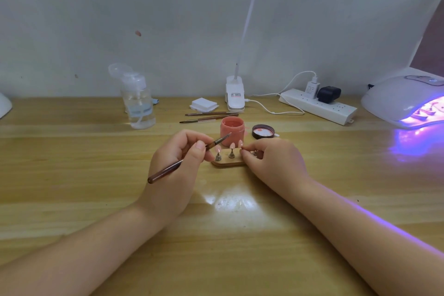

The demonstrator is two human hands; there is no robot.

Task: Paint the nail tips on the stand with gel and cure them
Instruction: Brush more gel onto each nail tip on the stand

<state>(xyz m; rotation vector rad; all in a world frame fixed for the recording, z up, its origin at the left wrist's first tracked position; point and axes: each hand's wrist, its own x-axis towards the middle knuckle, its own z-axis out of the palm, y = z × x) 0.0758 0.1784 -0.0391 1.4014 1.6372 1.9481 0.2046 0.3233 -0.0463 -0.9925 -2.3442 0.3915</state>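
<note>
The left hand point(179, 161) pinches a slim brown-handled brush point(189, 158), bristles raised just beyond its grip, while the right hand point(269, 160) pinches the small wooden nail-tip stand point(228, 163) between both grips, seemingly steadying it on the table point(96, 175).

clear pump bottle point(139, 101) far left on the wooden table point(72, 175) | white pads point(203, 105) by clip lamp point(235, 96) | white power strip point(317, 106) holds two plugs | two spare brushes point(209, 116) lie flat

Both forearms and hands point(179, 163) are bare, no sleeves showing.
</note>
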